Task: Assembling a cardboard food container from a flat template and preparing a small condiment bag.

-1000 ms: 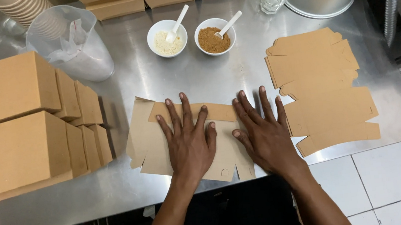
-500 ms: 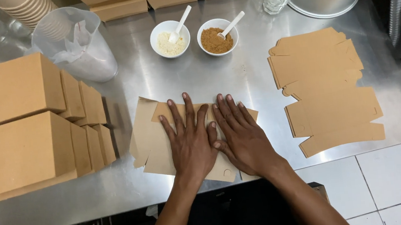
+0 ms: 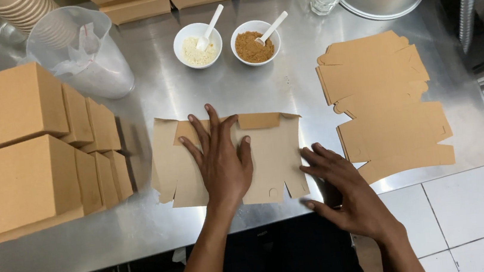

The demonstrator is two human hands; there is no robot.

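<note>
Two hands work at the counter's (image 3: 237, 91) near edge. Our right hand (image 3: 344, 197) sits closest, at that edge just right of the flat box blank (image 3: 274, 156), fingers spread and holding nothing; its fingertips touch or nearly touch the blank's right side, we cannot tell which. Our left hand (image 3: 221, 162) lies palm down on the blank's middle, fingers spread wide, pressing it flat and gripping nothing. The blank rests centrally along the near edge, its top flap already creased over. We judge the step to be folding this blank into a box; the next move calls for lifting a side panel while the left hand pins the base. Left of it, near the left edge, stand folded boxes (image 3: 16, 154). Toward the right edge lies a stack of blanks (image 3: 382, 103). Farther back sit two white bowls (image 3: 226, 44) with spoons, and a plastic-bagged stack of cups (image 3: 78, 57).
</note>
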